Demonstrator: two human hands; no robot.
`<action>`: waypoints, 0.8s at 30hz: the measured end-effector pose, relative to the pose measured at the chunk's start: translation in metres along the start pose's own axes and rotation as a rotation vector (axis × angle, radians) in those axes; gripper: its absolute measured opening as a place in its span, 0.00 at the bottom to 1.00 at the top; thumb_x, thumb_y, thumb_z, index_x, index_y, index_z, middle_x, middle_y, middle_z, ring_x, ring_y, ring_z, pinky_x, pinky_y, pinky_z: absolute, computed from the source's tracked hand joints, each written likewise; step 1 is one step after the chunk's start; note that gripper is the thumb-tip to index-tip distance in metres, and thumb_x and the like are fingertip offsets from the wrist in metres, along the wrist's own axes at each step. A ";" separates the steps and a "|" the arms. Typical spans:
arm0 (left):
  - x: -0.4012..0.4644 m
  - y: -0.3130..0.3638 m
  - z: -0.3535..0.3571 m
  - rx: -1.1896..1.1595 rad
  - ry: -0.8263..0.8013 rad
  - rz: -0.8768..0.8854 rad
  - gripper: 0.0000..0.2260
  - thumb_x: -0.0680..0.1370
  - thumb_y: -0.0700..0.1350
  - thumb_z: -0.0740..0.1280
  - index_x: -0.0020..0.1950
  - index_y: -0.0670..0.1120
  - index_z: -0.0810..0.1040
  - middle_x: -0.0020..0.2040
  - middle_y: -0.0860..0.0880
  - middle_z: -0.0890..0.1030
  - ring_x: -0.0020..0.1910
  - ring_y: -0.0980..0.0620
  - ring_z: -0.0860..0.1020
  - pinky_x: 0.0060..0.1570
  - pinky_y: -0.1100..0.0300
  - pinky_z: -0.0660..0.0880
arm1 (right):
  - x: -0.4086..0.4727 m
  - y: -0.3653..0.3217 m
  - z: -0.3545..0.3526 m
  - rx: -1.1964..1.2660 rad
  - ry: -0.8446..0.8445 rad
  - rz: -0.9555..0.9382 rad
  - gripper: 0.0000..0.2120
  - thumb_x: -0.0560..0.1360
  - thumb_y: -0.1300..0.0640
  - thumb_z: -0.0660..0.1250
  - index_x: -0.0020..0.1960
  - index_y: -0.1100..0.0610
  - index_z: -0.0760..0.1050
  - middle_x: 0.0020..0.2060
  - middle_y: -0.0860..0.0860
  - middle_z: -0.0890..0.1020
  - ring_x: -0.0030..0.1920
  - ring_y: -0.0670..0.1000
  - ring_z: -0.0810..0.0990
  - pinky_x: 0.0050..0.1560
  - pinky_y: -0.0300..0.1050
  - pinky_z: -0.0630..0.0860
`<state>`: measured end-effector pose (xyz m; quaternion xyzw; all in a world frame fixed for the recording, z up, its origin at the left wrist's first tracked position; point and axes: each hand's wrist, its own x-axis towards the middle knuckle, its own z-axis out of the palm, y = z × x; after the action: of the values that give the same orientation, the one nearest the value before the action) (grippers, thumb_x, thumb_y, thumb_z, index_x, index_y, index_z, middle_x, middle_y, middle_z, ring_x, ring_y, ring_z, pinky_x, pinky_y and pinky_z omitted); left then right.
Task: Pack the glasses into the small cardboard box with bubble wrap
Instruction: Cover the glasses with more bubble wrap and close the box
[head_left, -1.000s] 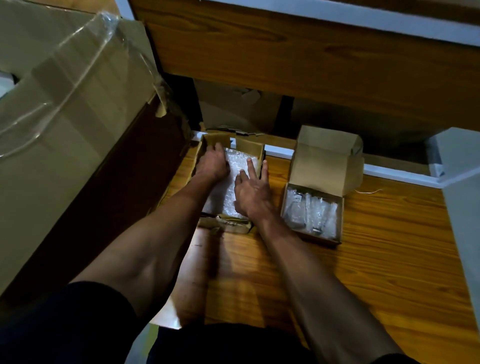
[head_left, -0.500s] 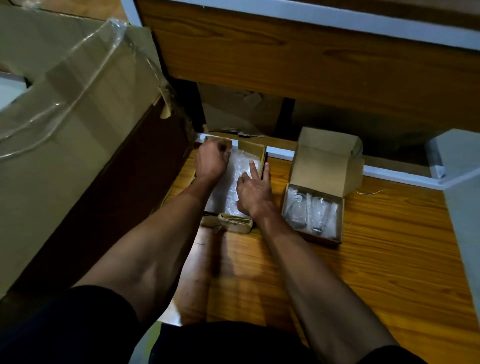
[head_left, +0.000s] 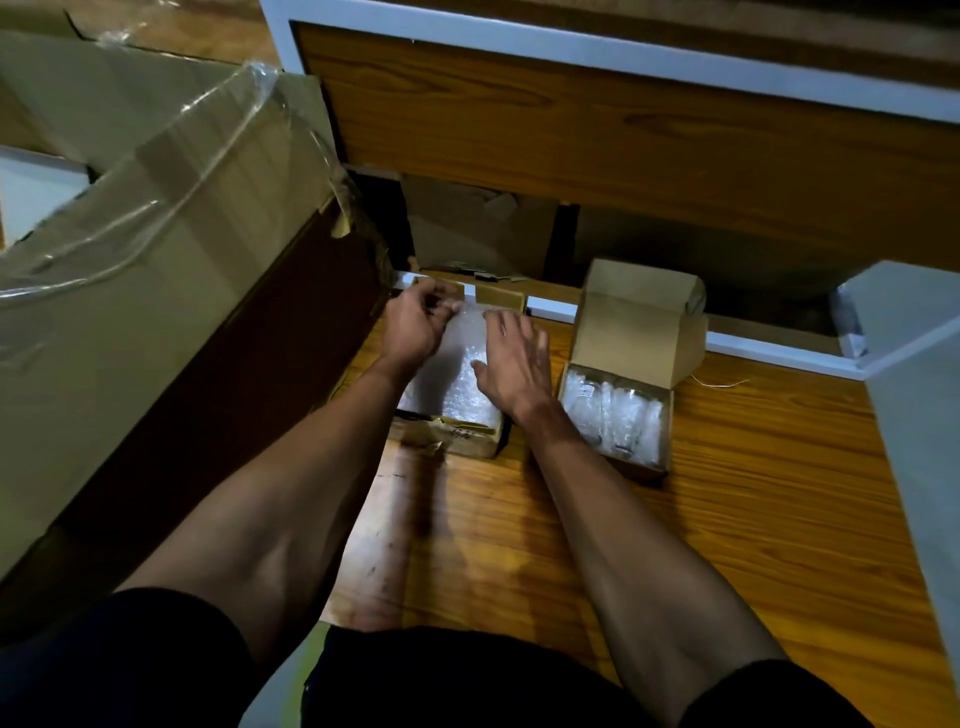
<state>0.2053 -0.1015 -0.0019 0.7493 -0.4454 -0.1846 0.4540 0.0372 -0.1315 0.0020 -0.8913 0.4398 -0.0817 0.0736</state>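
Observation:
A small open cardboard box (head_left: 457, 439) sits on the wooden floor, lined with white bubble wrap (head_left: 457, 384). At the box's far left corner my left hand (head_left: 415, 325) has its fingers curled and pinches the far edge of the wrap. My right hand (head_left: 514, 361) lies over the wrap's right side with fingers spread and nearly straight. To the right, a second small box (head_left: 641, 338) with its lid raised holds clear glasses (head_left: 613, 410) lying side by side.
A large cardboard box (head_left: 156, 270) with loose clear tape leans at the left. A wooden cabinet front (head_left: 623, 135) with a white frame rises behind both boxes. A grey-white panel (head_left: 919, 395) stands at the right. Wooden floor (head_left: 727, 519) lies in front.
My left hand moved to the box's far left corner and curled its fingers on the wrap. My right hand slid farther up the wrap and spread its fingers.

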 end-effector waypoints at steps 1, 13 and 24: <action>-0.001 0.000 0.000 -0.031 -0.017 -0.013 0.09 0.80 0.42 0.75 0.60 0.44 0.84 0.44 0.54 0.84 0.40 0.69 0.80 0.44 0.76 0.75 | 0.002 0.000 -0.002 0.012 -0.004 0.007 0.35 0.77 0.48 0.73 0.79 0.55 0.63 0.75 0.54 0.70 0.74 0.57 0.66 0.72 0.57 0.63; -0.002 -0.017 -0.013 0.248 -0.064 0.037 0.26 0.80 0.40 0.72 0.76 0.47 0.69 0.53 0.45 0.83 0.53 0.46 0.82 0.56 0.50 0.80 | 0.012 -0.003 0.009 -0.046 -0.222 0.026 0.28 0.81 0.47 0.69 0.78 0.51 0.66 0.76 0.53 0.69 0.79 0.61 0.57 0.70 0.62 0.60; -0.009 -0.019 -0.019 0.254 -0.086 0.118 0.27 0.79 0.42 0.70 0.77 0.55 0.68 0.50 0.55 0.83 0.57 0.47 0.78 0.62 0.42 0.77 | 0.012 -0.001 0.010 0.020 -0.167 0.003 0.43 0.78 0.51 0.73 0.84 0.52 0.51 0.83 0.51 0.58 0.82 0.60 0.53 0.77 0.68 0.54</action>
<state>0.2229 -0.0804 -0.0090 0.7645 -0.5276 -0.1316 0.3462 0.0475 -0.1395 -0.0067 -0.8936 0.4327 -0.0111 0.1191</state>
